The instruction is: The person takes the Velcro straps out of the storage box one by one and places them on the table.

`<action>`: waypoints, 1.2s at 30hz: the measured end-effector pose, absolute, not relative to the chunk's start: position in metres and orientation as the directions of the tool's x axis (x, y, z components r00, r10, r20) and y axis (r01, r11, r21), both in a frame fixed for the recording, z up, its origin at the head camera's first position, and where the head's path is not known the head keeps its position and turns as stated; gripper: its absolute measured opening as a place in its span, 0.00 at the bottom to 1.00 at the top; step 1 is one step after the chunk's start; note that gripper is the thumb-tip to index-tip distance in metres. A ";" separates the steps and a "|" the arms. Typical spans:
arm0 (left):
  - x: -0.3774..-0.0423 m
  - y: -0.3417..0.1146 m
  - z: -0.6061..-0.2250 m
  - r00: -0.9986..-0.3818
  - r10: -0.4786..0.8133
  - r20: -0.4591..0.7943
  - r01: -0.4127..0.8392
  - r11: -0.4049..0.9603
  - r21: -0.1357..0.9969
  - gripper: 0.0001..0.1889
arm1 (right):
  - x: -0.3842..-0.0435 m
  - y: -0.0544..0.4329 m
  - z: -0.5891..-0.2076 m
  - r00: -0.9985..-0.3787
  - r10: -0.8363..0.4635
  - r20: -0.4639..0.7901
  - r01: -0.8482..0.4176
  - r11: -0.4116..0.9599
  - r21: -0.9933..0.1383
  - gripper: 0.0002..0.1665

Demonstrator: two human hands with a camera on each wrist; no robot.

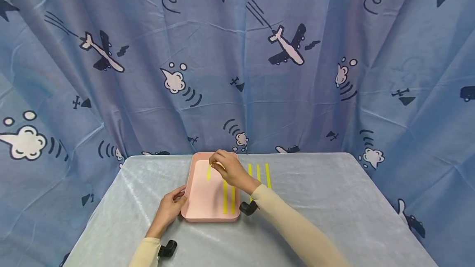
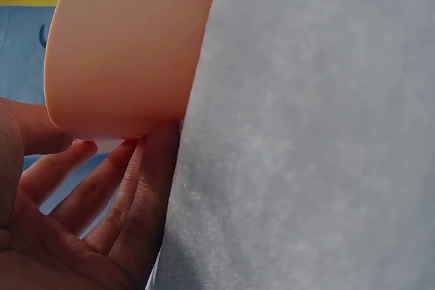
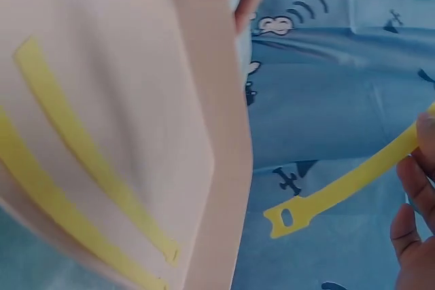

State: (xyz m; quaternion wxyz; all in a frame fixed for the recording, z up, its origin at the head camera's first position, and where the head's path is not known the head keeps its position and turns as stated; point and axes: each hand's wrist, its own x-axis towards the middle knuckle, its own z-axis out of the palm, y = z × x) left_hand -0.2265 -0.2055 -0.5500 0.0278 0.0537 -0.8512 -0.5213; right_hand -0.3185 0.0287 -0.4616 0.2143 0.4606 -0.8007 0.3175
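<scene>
My right hand point(image 1: 231, 170) pinches a yellow hook-and-loop cable tie point(image 1: 208, 173) above the far part of a shallow pink tray point(image 1: 200, 203). In the right wrist view the held tie point(image 3: 353, 185) hangs with its slotted head pointing away from the fingers. Two more yellow ties point(image 1: 224, 199) lie lengthwise along the tray's right side, partly hidden by the right hand in the head view. My left hand point(image 1: 168, 207) grips the tray's left wall, the thumb at the rim; in the left wrist view its fingers point(image 2: 160, 168) touch the outside of the wall.
Three yellow ties point(image 1: 268, 175) lie side by side on the grey cloth-covered table point(image 1: 326, 201), just right of the tray; the right forearm covers their near ends. A blue patterned curtain point(image 1: 208, 106) hangs behind the table. Each wrist wears a small black camera point(image 1: 168, 249).
</scene>
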 end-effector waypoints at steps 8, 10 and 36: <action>-0.227 -0.205 -0.550 -0.992 -0.123 -0.003 -0.060 0.461 0.885 0.23 | -0.314 0.041 -0.451 -0.672 -0.469 0.573 -0.739 0.371 -0.562 0.05; -0.228 -0.204 -0.550 -0.993 -0.120 0.002 -0.054 0.463 0.885 0.23 | -0.313 0.043 -0.450 -0.723 -0.415 0.552 -0.688 0.354 -0.633 0.05; -0.225 -0.207 -0.549 -0.992 -0.128 -0.016 -0.072 0.446 0.892 0.23 | -0.299 0.133 -0.482 -0.993 -0.063 0.099 -0.107 0.130 -0.986 0.12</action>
